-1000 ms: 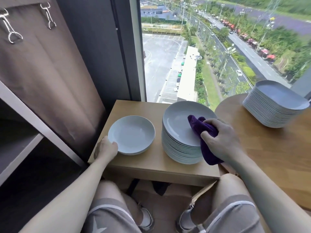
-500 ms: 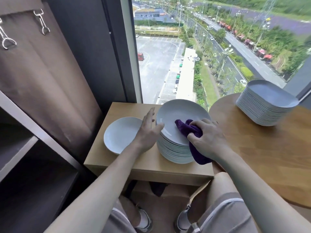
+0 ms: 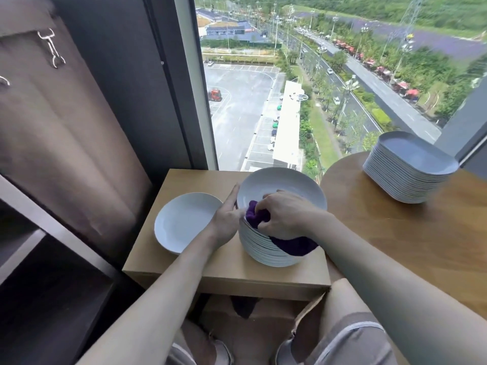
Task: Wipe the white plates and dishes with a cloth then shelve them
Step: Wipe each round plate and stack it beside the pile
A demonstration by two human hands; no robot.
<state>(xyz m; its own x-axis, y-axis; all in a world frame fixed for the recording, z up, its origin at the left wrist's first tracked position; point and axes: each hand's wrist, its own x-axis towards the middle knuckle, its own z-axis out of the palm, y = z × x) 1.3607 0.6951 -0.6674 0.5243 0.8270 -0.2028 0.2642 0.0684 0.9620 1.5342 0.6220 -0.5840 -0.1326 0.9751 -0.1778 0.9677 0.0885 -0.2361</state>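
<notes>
A lone plate (image 3: 188,222) lies just left of the stack (image 3: 266,252).

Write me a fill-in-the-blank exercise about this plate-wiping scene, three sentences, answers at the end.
1. The right hand grips a ____ cloth on the top plate.
2. The left hand holds the top plate's rim; the single plate lies to the ____ of the plate stack.
3. The oblong dishes are stacked on the ____ table.

Missing words: purple; left; round.
</notes>
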